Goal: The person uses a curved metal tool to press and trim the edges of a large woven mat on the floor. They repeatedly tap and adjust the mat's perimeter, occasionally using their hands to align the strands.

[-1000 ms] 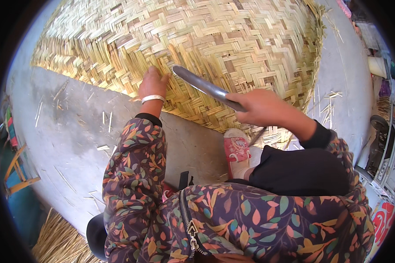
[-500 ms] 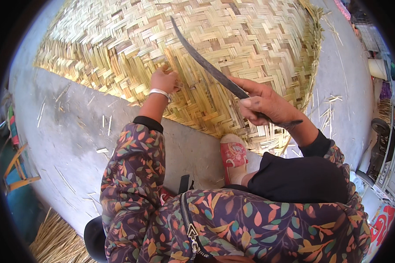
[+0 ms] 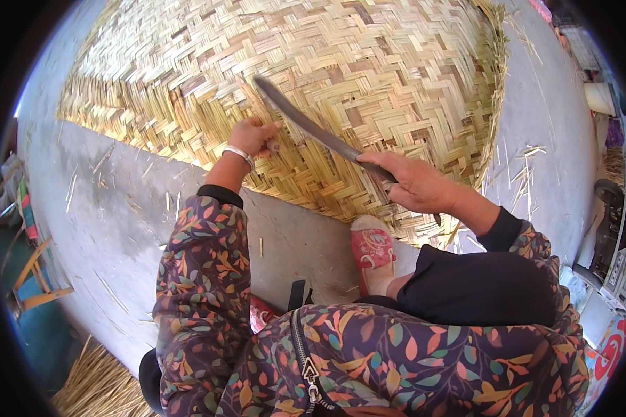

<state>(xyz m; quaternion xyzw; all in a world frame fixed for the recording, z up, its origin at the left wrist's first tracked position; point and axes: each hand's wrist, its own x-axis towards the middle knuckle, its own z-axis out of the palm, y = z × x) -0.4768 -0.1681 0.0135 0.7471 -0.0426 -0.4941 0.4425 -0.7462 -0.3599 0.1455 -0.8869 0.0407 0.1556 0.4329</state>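
Mat-weaving, strip-tamping step: right hand [image 3: 419,186] grips knife [image 3: 306,125], blade over mat [image 3: 368,62]; left hand [image 3: 252,135] pinches a strip. Next likely needs blade edge set squarely against weave.

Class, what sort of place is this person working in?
Probably an outdoor craft yard: a large woven mat lies on a bare concrete floor, with loose straw heaped nearby.

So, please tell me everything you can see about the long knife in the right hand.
The long knife has a dark grey, slightly curved blade that looks like metal, dull and worn. The right hand grips its handle, which is hidden in the fist. The blade slants up and left across the woven mat, its tip near the left hand, which pinches a strip at the mat.
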